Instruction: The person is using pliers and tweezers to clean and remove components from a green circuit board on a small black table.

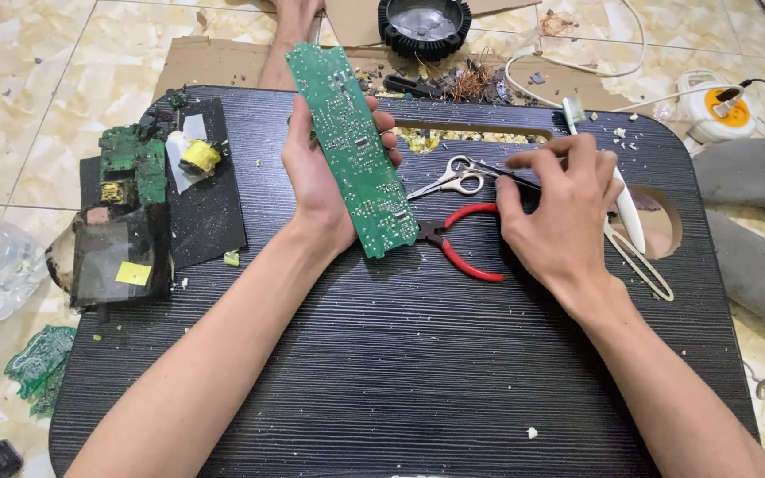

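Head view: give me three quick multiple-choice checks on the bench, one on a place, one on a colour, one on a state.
1. Where do the scissors lie?
A. On the floor
B. On the black table, between the hands
C. On the broken board pile at the table's left edge

2. What colour are the pliers' handles?
A. Red
B. Blue
C. Yellow

3. How is the long green circuit board held?
A. Flat on the table
B. By the right hand
C. Raised in the left hand

Answers: 1 B, they rest on the tabletop beside the pliers. 2 A, the curved grips are red. 3 C, the left-hand fingers wrap its edges.
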